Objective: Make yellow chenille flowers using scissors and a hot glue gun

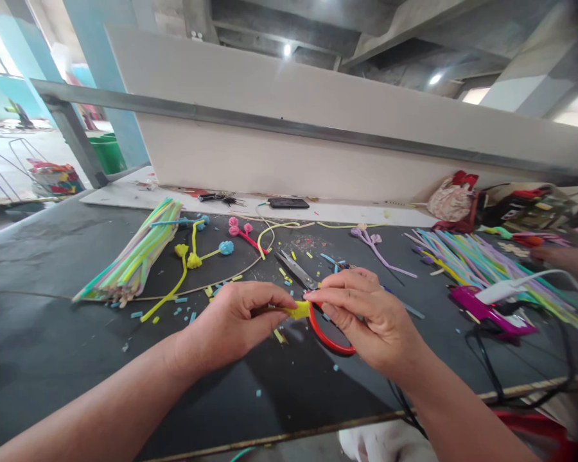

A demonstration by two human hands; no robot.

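My left hand (238, 317) pinches the left end of a short yellow pipe cleaner piece (298, 310) between thumb and fingers. My right hand (366, 317) is closed at the piece's other end, its fingertips pressed together there. Both hands are just above the dark table (212, 391). Scissors with red handles (331, 346) lie behind and below my right hand, blades pointing away and slightly parted; the hand hides part of the handles. Small cut bits of yellow and blue pipe cleaner are scattered around. A yellow pipe cleaner flower stem (173, 292) with a blue ball lies to the left.
Bundled pipe cleaners (137, 256) lie at left, loose ones (481, 256) at right. A magenta glue gun (491, 313) with a cord is near the right. A phone (288, 203) sits by the white back panel (270, 154). Another person's hand (568, 262) reaches in from the right.
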